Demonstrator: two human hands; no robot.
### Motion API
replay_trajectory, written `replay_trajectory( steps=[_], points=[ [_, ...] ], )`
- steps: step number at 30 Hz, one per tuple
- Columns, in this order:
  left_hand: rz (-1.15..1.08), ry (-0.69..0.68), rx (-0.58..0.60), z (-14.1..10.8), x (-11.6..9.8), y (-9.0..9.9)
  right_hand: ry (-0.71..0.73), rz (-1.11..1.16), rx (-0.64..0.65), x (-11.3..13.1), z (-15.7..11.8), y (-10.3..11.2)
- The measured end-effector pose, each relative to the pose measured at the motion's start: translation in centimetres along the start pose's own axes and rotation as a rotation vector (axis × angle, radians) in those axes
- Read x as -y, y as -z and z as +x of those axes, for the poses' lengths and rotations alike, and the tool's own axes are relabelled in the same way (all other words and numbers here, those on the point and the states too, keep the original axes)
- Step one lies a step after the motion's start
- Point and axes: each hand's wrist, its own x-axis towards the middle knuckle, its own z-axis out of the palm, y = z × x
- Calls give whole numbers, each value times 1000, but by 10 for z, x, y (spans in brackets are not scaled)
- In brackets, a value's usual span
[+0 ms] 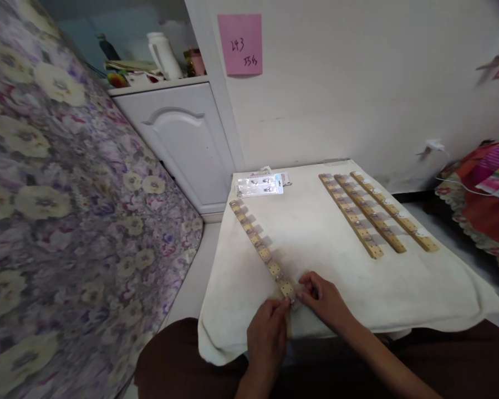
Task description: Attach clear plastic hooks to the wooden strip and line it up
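Note:
A long wooden strip with small metal pieces along it lies slantwise on the cream cloth that covers a low table. Both my hands meet at the strip's near end. My left hand pinches something small there with thumb and fingertips. My right hand has its fingers curled against the same end. What exactly sits between the fingers is too small to tell.
Three more wooden strips lie side by side at the right of the cloth. Clear packets rest at its far edge. A floral mattress leans at left, a white cabinet behind, bright fabric at right.

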Motion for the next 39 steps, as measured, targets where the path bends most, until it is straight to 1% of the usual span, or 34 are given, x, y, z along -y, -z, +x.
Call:
replay_trajectory(
  steps=[7,11,14,22,26,29,31,34,36,38,39],
  points=[
    [-11,10,8,1,-2,2,-26,-5,-2,2,1,-1],
    [7,13,-19,2,-3,3,-71,-7,16,2,3,-2],
    [20,16,-15,3,-4,4,-80,3,19,3,5,-3],
    [10,60,7,3,-4,5,-71,28,17,0,5,-4],
    [-52,66,11,0,-1,4,-11,50,10,-5,5,-4],
    [-125,83,12,0,-2,6,-10,154,5,-7,4,-5],
    [-192,114,10,2,-5,10,-42,270,3,-9,2,-2],
    [-330,187,-23,5,-9,15,-95,429,-42,-14,-4,6],
    [-431,254,-60,6,-10,19,-148,537,-44,-19,-12,14],
    [-520,367,-78,6,-11,21,-225,670,4,-24,-24,18],
    [-569,435,-67,5,-12,20,-269,735,44,-25,-31,18]
  ],
)
